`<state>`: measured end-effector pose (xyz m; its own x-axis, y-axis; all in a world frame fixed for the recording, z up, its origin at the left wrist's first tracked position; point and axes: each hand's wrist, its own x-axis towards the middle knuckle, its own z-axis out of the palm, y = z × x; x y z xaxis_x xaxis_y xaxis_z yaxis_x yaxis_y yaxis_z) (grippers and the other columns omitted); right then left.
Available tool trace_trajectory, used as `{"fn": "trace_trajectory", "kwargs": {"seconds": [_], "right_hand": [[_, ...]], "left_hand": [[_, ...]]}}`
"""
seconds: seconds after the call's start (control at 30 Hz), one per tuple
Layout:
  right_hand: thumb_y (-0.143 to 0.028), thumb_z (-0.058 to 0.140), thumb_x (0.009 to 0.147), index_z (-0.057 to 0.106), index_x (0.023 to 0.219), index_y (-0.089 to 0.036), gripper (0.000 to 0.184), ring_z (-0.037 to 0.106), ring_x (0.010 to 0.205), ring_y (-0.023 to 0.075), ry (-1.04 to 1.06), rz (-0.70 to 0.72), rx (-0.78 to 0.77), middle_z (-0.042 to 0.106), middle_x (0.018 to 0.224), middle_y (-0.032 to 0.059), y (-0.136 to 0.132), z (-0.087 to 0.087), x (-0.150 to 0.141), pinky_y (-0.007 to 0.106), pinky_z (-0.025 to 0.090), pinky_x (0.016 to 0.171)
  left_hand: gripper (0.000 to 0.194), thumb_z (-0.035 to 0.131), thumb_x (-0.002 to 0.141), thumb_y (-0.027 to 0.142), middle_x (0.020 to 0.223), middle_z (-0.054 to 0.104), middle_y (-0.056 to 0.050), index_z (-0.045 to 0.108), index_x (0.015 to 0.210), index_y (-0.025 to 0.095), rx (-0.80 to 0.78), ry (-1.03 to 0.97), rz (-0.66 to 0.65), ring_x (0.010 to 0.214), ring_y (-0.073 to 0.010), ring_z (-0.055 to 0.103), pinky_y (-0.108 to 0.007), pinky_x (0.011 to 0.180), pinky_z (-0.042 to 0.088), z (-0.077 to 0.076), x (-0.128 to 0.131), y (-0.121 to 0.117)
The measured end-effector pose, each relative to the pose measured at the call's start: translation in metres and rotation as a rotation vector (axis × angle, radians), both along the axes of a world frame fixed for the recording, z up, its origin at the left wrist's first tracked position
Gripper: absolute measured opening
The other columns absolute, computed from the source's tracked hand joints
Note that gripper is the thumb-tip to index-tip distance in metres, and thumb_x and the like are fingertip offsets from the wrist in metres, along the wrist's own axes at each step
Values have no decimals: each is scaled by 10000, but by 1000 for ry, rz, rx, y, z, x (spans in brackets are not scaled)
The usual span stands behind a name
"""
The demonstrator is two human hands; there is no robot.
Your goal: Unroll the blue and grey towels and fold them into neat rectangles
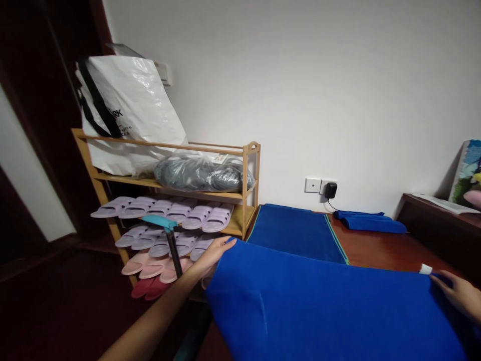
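Observation:
A blue towel (323, 306) hangs spread between my two hands, in front of the wooden table. My left hand (220, 249) pinches its upper left corner, the thumb lying along the edge. At the upper right corner, beside a small white tag (426, 269), my right hand (456, 292) grips the cloth. Behind it, another blue cloth (293, 230) with green edging lies flat on the table. Folded or rolled blue cloths (370, 222) rest farther right by the wall. The held towel's lower part runs out of view.
A wooden shoe rack (250, 200) stands left, with lilac slippers (205, 216), pink slippers (150, 268), a plastic-wrapped grey bundle (203, 172) and a white bag (131, 100). A teal-topped black handle (173, 240) rises before it. A black adapter (330, 190) is plugged into the wall.

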<state>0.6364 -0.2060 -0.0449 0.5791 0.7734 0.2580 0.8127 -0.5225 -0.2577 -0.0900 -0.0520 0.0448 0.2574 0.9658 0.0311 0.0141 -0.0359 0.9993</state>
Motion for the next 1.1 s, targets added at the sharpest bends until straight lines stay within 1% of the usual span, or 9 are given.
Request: {"fn": "trace_trajectory", "kwargs": {"seconds": [0.2,0.43,0.57,0.67,0.73,0.83,0.9,0.97,1.1], "right_hand": [[-632,204,749,527,1147,-270,627,590,982,361,77,-122,43,630,1092,197,32,-5,-16,455,458,803],[-590,190,791,556,1031,-262,546,569,997,378,33,-135,24,625,1067,165,55,-12,-42,539,411,832],[-597,137,809,558,1097,-158,673,477,1118,425,-147,-239,74,548,1157,225,48,-4,-66,597,328,906],[-552,91,844,546,1155,-148,683,497,1124,375,-258,-199,100,546,1196,207,40,10,-79,538,349,924],[-602,142,837,584,1102,-204,651,531,1104,339,-223,-71,32,588,1184,160,36,14,-84,514,376,913],[-682,207,791,551,1201,-269,676,465,1226,312,-100,40,-110,550,1296,97,31,5,-87,539,353,972],[-671,176,781,449,1339,-264,743,320,1348,270,-35,41,-181,420,1426,75,28,-8,-88,537,304,1040],[-656,153,773,386,1397,-241,785,215,1392,237,-14,28,-213,317,1486,76,27,-19,-89,512,270,1077],[-687,149,770,345,1422,-246,812,172,1402,250,-22,-9,-214,275,1502,109,26,-25,-87,501,247,1090]], "left_hand": [[454,694,666,565,713,667,-43,651,808,136,99,9,80,632,-186,614,-265,600,463,-18,16,36],[482,637,591,638,509,553,-4,554,528,167,192,164,259,509,-174,536,-253,496,380,-48,17,70],[356,624,645,525,533,544,-1,562,568,183,282,276,369,580,-196,561,-276,570,408,-51,14,67],[223,582,737,413,729,622,-33,625,743,194,388,329,409,792,-221,596,-314,749,435,-34,20,41],[216,551,799,385,911,656,-57,661,865,211,486,370,289,926,-225,589,-321,855,420,-17,29,12],[362,477,909,378,1306,552,-59,568,1246,285,728,608,-339,1216,-247,468,-387,1035,301,1,43,-36],[443,487,918,385,1437,426,-35,455,1357,338,762,718,-594,1307,-269,377,-442,1073,236,3,48,-60],[435,505,908,340,1420,444,-37,471,1342,333,785,769,-629,1295,-274,389,-444,1066,245,-1,49,-74],[341,499,812,139,1127,592,-36,593,1119,257,837,804,-452,1068,-221,525,-373,1008,309,-7,43,-79]]}}
